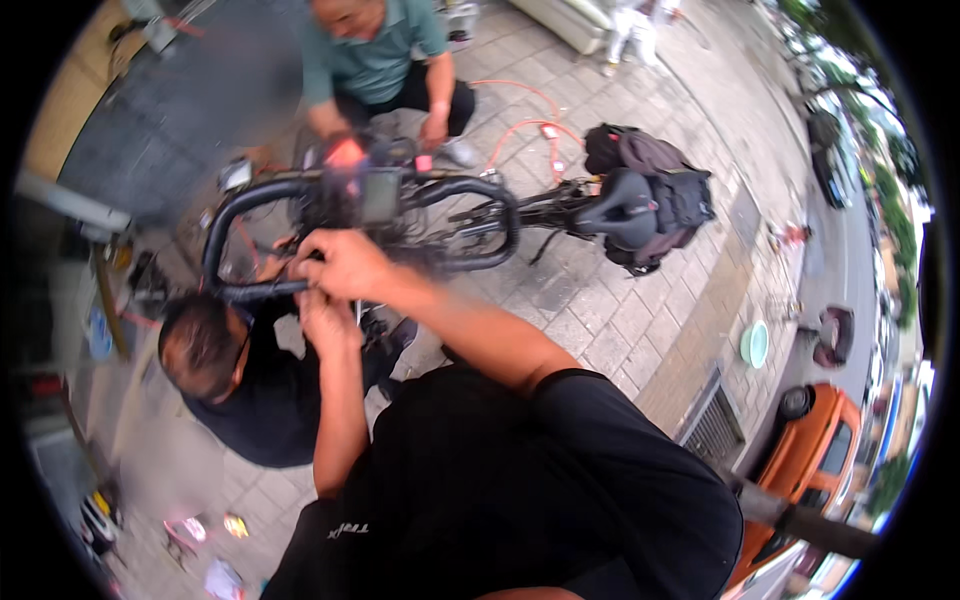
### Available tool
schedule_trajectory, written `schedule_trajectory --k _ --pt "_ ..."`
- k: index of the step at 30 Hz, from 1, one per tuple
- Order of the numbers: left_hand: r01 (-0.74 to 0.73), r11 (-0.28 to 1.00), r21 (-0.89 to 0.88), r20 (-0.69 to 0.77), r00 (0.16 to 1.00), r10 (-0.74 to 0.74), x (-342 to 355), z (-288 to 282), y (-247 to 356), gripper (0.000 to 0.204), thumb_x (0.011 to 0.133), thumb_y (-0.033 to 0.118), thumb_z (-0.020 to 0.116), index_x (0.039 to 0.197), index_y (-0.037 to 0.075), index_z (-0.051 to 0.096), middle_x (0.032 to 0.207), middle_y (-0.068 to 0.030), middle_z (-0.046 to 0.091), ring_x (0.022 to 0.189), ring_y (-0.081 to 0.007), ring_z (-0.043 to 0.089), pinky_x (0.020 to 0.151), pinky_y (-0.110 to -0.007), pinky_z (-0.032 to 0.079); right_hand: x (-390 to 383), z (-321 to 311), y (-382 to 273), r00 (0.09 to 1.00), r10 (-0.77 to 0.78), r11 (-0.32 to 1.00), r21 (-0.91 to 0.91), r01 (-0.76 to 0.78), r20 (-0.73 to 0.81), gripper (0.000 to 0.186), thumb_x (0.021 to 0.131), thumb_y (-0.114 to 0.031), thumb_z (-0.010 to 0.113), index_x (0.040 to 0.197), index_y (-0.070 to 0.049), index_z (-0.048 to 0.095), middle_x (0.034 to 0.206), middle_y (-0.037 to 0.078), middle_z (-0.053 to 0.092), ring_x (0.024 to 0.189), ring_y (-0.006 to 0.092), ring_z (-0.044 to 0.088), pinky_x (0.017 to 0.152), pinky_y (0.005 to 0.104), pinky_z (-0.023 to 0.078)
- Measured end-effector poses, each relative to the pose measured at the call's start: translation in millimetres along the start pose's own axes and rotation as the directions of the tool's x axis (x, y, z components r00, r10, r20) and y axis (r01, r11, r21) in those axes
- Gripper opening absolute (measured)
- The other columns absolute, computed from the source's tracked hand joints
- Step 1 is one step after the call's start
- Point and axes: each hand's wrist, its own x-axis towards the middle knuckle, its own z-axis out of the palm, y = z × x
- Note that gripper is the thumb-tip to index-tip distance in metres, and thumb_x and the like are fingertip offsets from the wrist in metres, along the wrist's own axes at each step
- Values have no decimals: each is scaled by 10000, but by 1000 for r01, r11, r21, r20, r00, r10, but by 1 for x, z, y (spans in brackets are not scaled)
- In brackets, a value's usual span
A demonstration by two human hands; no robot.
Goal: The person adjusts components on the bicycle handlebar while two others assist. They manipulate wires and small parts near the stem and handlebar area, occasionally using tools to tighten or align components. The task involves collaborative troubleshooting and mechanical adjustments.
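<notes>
A bicycle stands in front of me, its black looped handlebar point(230, 225) wrapped in padded grip. At the near left part of the bar my right hand point(345, 263) is closed, fingers bent in a pinch; what lies between them is hidden. Just below it, my left hand point(328, 320) is closed round the bar's near section, fingertips close to those of the right. A grey display or case point(381, 195) sits at the middle of the handlebar. Behind it the black saddle point(622, 208) and dark pannier bags point(685, 190) show.
A person in a green shirt point(375, 50) crouches beyond the bicycle, a hand near its front. Another in black point(250, 420) crouches at my left. An orange hose point(520, 125) crosses the paving. To the right are a green basin point(754, 344), a drain grate point(712, 415) and an orange car point(810, 450).
</notes>
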Motion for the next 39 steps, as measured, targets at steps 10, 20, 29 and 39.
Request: schedule_trajectory --k 10,20,29,39 --pt "84 986 -142 192 980 -56 -18 -6 -3 384 1091 156 657 1445 35 572 1271 -43 689 1151 -180 676 1094 -397 526 -5 -5 -15 965 262 964 -56 -261 21 255 978 -147 748 1149 41 736 929 106 818 729 112 727 694 297 597" --pt "69 984 -166 216 976 -32 -9 -4 -13 400 1115 159 598 1496 52 539 1258 -59 681 1172 -171 658 1090 -405 509 8 -9 -13 956 292 956 -33 -291 37 242 983 -152 752 1135 35 752 915 100 805 784 122 730 704 299 603" --pt "58 962 -266 79 996 -38 -21 16 -19 353 1099 79 610 1445 50 548 1270 -98 668 1188 -210 673 1045 -408 573 6 -5 2 960 279 954 -112 -280 -21 285 971 -163 769 1161 49 755 931 115 798 794 146 741 714 307 601" --pt "87 989 -122 25 996 -84 -27 27 -30 228 1049 -2 646 1273 12 606 1164 -83 711 1098 -193 705 1019 -377 574 10 -10 -4 976 216 960 -187 -208 19 230 991 -138 759 1150 27 750 853 66 759 766 117 717 675 295 600"
